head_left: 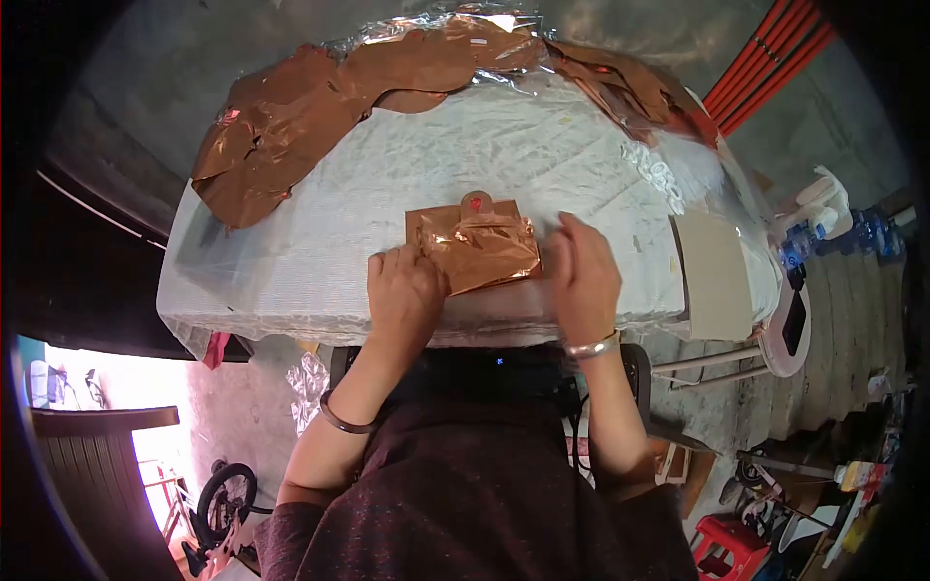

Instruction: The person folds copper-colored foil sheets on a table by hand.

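Observation:
A folded copper-coloured foil balloon [481, 254] lies flat on the white-covered table in front of me. A rounded tab [476, 204] with a red mark sticks out at its far edge. My left hand [405, 290] has its fingers curled over the balloon's near left corner. Just off the right edge of the foil, my right hand [586, 276] is held with its fingers stretched out and nothing visible in it. That hand is slightly blurred.
Flat copper foil balloons [281, 126] and clear plastic wrappers [509, 63] line the table's far edge. A cardboard sheet [714, 276] lies at the right end. Past it are a white stool [790, 334] and plastic bottles [796, 252]. Red poles [770, 63] lean behind.

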{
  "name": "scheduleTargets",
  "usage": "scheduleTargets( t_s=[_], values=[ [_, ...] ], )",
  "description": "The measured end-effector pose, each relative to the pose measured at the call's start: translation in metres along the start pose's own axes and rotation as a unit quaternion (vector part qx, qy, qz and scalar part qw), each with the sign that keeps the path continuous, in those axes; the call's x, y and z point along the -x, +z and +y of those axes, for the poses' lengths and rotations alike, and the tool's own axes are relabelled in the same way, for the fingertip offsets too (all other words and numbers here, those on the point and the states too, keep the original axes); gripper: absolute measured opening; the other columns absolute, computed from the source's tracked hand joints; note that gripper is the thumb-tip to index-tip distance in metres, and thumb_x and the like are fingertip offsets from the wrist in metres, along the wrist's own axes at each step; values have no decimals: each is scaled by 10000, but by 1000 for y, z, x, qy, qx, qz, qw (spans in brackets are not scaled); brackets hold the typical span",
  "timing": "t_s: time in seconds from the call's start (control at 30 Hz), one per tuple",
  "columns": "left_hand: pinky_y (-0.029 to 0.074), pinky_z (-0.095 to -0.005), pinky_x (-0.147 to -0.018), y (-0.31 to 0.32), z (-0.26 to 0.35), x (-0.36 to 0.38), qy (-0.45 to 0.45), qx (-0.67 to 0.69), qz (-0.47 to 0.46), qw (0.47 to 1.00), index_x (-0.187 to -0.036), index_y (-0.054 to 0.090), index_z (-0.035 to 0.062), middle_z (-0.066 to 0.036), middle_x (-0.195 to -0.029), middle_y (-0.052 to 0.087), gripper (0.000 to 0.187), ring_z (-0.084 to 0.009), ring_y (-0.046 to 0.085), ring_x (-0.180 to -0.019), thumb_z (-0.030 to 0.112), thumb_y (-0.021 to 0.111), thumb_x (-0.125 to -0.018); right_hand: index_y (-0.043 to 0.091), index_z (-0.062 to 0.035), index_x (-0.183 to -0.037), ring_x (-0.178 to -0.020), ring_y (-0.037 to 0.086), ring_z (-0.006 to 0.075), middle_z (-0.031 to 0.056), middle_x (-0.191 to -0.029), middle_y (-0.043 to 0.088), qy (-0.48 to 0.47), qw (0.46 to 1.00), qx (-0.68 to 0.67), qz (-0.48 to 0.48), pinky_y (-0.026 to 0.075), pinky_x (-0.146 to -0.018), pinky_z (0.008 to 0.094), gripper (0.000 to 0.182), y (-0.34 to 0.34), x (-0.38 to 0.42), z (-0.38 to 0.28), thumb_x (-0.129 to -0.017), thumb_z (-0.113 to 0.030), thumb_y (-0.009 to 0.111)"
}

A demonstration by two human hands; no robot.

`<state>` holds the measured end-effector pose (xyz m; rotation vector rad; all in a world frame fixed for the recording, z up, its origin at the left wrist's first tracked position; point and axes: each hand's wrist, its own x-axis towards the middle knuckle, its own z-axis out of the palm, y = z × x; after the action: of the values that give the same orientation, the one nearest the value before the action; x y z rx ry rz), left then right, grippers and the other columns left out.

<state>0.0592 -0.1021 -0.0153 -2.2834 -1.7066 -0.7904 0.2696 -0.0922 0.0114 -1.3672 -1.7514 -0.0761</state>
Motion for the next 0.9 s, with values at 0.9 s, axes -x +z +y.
scheduleTargets(
  t_s=[0.9],
  values=[
    [435,-413,-788,-47,-28,33,17,137,120,983,-826,635,31,-114,-901,612,53,-312,554,-855,72,613,-801,372,23,-1354,-1330,343,316,189,-1410,384,-83,961,122,-232,298,-1050,493,694,17,46,-27,-852,-405,589]
  ],
)
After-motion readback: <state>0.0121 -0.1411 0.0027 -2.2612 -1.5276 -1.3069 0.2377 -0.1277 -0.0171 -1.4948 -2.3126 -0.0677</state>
